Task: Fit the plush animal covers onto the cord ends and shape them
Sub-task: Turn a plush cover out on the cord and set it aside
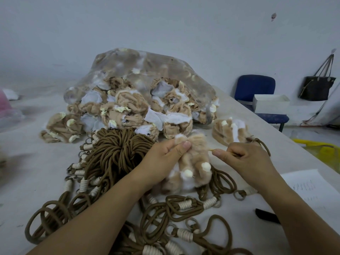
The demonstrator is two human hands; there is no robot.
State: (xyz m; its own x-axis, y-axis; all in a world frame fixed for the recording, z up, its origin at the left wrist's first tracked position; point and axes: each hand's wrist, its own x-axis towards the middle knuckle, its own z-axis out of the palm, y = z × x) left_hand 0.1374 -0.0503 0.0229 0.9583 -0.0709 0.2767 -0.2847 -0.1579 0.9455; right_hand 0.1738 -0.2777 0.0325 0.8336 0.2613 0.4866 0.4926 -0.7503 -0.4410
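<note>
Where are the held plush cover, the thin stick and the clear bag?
plush cover (192,159): head view, tan fur middle.
thin stick (211,149): head view, bare tip.
clear bag (147,60): head view, upper wall.

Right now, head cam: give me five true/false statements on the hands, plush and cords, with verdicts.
1. The left hand grips a plush cover. True.
2. The right hand holds nothing. False: it pinches a thin stick that points at the cover.
3. The clear bag behind holds more tan and white plush pieces. True.
4. The cords are blue. False: they are brown, with cream wrapped sections.
5. A blue chair stands beyond the table on the right. True.
</note>
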